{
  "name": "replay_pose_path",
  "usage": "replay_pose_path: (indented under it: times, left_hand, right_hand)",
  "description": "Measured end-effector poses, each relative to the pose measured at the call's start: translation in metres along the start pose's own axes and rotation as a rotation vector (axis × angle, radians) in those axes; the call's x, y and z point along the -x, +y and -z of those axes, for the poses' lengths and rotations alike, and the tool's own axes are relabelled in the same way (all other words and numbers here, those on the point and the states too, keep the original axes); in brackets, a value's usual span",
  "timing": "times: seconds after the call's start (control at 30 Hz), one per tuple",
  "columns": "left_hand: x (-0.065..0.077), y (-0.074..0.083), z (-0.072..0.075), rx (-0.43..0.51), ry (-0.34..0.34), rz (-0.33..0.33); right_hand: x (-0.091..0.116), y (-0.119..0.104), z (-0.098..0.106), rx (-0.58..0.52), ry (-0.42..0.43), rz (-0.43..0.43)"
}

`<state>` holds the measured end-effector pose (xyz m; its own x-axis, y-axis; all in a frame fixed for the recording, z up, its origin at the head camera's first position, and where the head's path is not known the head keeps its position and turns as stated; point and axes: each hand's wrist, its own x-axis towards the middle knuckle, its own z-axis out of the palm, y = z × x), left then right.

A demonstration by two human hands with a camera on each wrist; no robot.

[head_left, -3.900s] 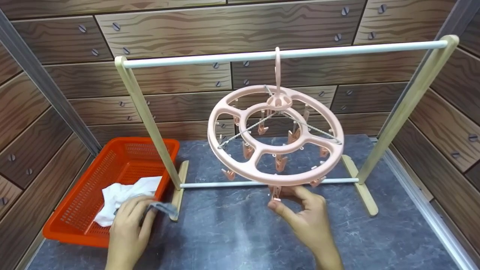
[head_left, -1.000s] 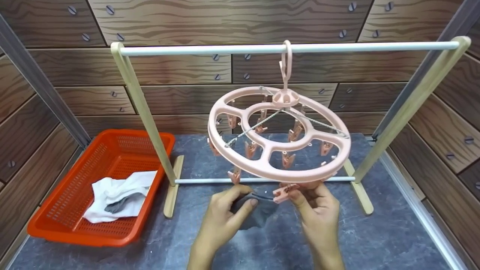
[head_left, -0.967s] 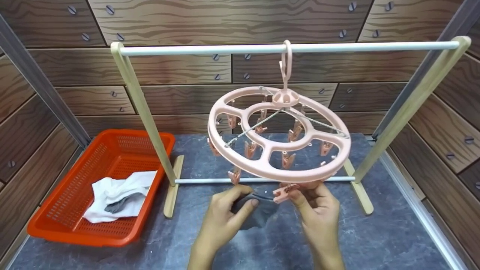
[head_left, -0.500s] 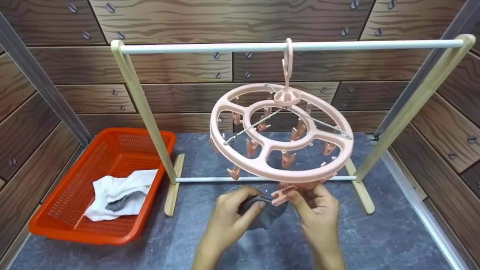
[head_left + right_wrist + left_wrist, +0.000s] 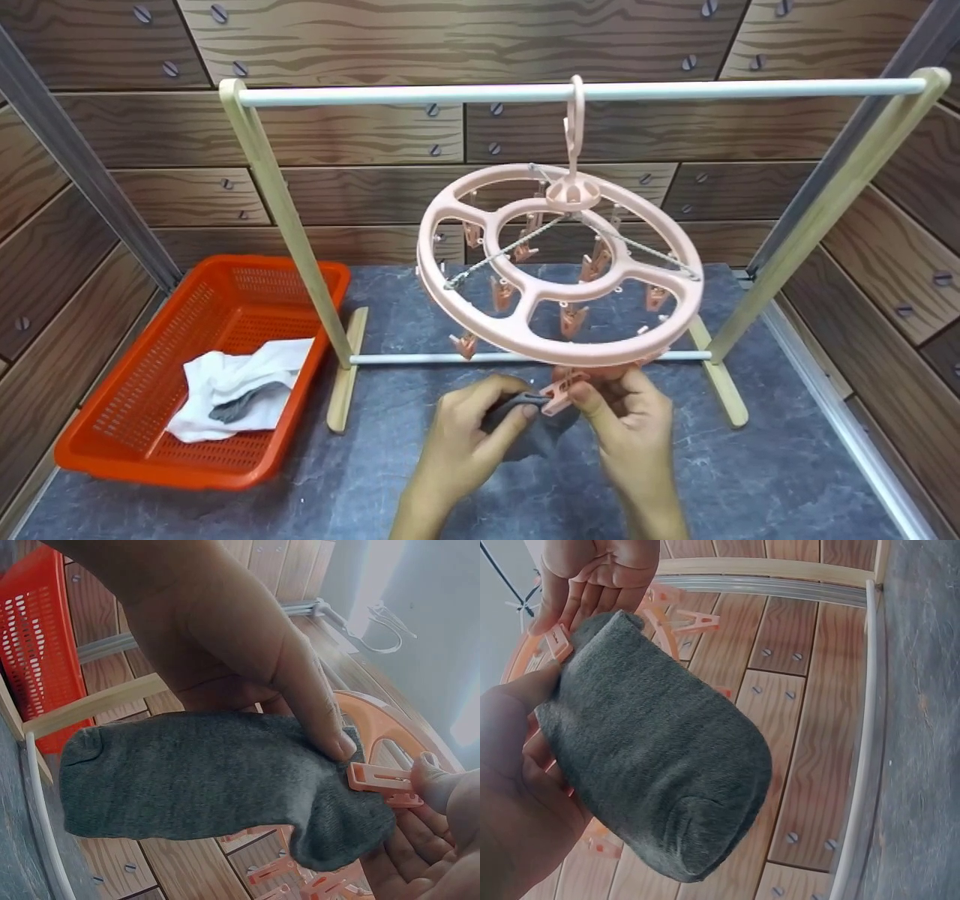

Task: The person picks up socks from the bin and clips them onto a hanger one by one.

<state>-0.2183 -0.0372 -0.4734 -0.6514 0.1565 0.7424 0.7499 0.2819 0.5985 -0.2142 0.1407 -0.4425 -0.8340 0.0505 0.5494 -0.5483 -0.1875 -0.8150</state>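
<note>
A grey sock (image 5: 660, 742) is pinched near its opening by my left hand (image 5: 469, 435), below the front of a round pink clip hanger (image 5: 517, 328). My right hand (image 5: 634, 424) pinches a pink clothespin (image 5: 559, 394) of that hanger between thumb and fingers. The clothespin's tip overlaps the edge of the sock's opening, as the right wrist view also shows. Whether its jaws have closed on the fabric I cannot tell. The rest of the sock hangs below my left fingers, toe end free.
The hanger hooks over the white bar (image 5: 412, 95) of a wooden rack, and several other clothespins dangle from it. At the left, an orange basket (image 5: 150, 330) holds a white cloth item (image 5: 259, 364) with a grey part.
My left hand has left the basket, bringing the grey sock rightward under the hanger. My right hand has turned the clothespin sideways, and its tip now overlaps the sock's edge.
</note>
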Motion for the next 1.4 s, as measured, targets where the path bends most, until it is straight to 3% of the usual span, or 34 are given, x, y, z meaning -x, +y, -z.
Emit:
replay_pose_path:
  times: [0.2,0.9,1.13,1.23,1.4]
  left_hand:
    - [0.0000,0.0007,-0.0009,-0.009,0.011,-0.011]
    - [0.0010,-0.0004,-0.0031,-0.061,0.015,-0.005]
    - [0.0010,-0.0006,-0.0031,-0.067,0.013,-0.001]
    - [0.0001,0.0002,-0.0021,-0.112,0.032,-0.028]
    - [-0.0032,0.0066,0.0012,-0.265,0.094,-0.104]
  right_hand:
    - [-0.0004,0.0036,0.0016,0.024,-0.031,0.074]
    - [0.0004,0.0009,-0.0008,0.156,-0.028,-0.017]
    - [0.0000,0.0034,0.0004,0.160,-0.050,0.038]
    - [0.0000,0.0049,0.0010,0.172,-0.056,0.042]
    - [-0.0001,0.0063,0.0003,0.219,-0.062,0.019]
